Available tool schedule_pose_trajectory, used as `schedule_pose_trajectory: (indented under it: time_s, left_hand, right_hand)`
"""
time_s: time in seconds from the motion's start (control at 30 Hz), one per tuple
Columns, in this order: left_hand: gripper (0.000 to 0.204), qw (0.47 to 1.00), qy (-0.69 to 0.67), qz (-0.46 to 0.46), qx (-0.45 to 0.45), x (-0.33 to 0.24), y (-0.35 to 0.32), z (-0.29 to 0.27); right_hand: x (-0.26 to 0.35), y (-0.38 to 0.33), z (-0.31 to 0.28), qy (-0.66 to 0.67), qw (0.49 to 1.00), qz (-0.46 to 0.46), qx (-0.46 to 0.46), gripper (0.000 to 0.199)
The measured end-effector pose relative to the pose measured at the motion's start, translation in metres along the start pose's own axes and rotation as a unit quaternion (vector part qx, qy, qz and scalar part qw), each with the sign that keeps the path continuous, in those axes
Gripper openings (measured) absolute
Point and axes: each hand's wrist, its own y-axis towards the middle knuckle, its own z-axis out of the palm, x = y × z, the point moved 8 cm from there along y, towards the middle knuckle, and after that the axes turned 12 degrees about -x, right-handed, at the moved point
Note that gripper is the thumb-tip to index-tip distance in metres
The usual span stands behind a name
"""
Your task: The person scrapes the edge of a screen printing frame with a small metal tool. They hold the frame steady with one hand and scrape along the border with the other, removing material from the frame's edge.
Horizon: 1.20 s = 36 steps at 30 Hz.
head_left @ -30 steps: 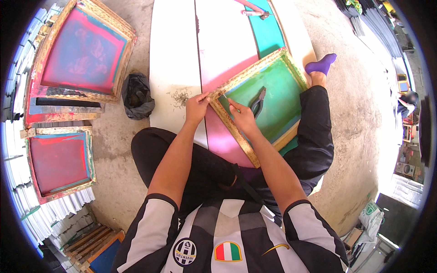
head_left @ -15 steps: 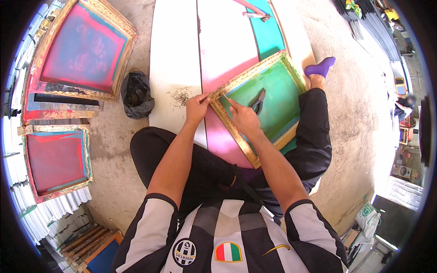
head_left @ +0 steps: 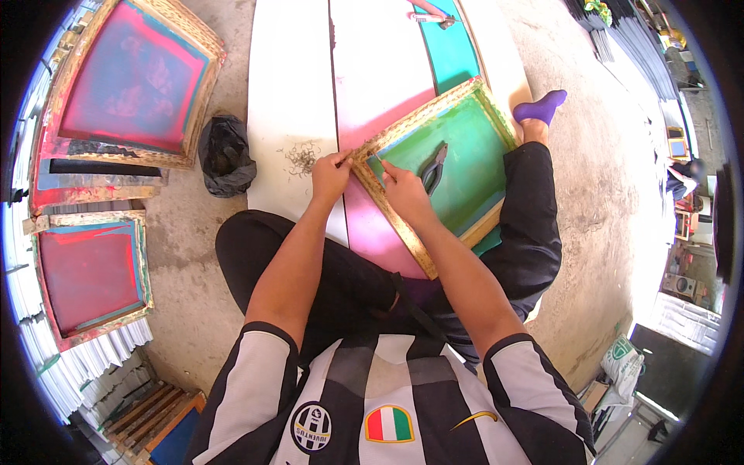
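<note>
A wooden screen-printing frame (head_left: pixel 391 218) with green mesh (head_left: pixel 479 147) lies tilted across my lap and the boards. My left hand (head_left: pixel 331 178) pinches its left corner. My right hand (head_left: pixel 404 194) is closed just inside that corner, round a slim tool whose tip barely shows; its kind is hidden by the fingers. Pliers with dark handles (head_left: pixel 435 168) rest on the mesh beside my right hand. Left of my left hand, a heap of small bent wire bits, like pulled staples (head_left: pixel 301 158), lies on the white board (head_left: pixel 291 85).
A black plastic bag (head_left: pixel 226 157) sits on the floor left of the board. Two framed red screens (head_left: pixel 136 81) stand farther left. A knife-like tool (head_left: pixel 430 18) lies at the boards' far end. My foot in a purple sock (head_left: pixel 540 107) is right of the frame.
The whole view has shifted slightly. Both hands stay at the same frame corner, and the right fingers have moved a little against it. The pliers remain on the mesh.
</note>
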Motion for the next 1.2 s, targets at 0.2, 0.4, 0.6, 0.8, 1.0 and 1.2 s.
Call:
schedule_pose_trajectory:
  time_s: [0.2, 0.4, 0.6, 0.8, 1.0, 1.2]
  left_hand:
    - [0.031, 0.999, 0.001, -0.030, 0.020, -0.007, -0.001, 0.000]
    - [0.030, 0.999, -0.017, -0.028, 0.008, 0.004, 0.000, 0.000]
    - [0.030, 0.999, -0.013, -0.032, 0.012, -0.007, -0.002, 0.000]
    - [0.031, 0.993, -0.034, -0.110, 0.034, 0.003, -0.005, 0.002]
    - [0.031, 0.995, -0.050, -0.083, 0.027, 0.005, -0.002, -0.002]
    - [0.031, 0.995, -0.055, -0.075, 0.018, -0.004, -0.005, -0.001]
  right_hand:
    - [-0.018, -0.003, 0.006, 0.119, 0.992, 0.023, -0.033, 0.044]
    - [-0.026, -0.002, 0.016, 0.106, 0.994, 0.030, -0.012, 0.043]
    - [-0.034, -0.004, 0.022, 0.113, 0.982, -0.083, -0.128, 0.040]
    - [-0.046, -0.012, 0.029, 0.326, 0.918, 0.217, 0.068, 0.042]
    - [-0.033, -0.023, 0.026, 0.419, 0.835, 0.332, 0.128, 0.041]
    - [-0.021, -0.007, -0.002, 0.119, 0.986, -0.083, -0.087, 0.038]
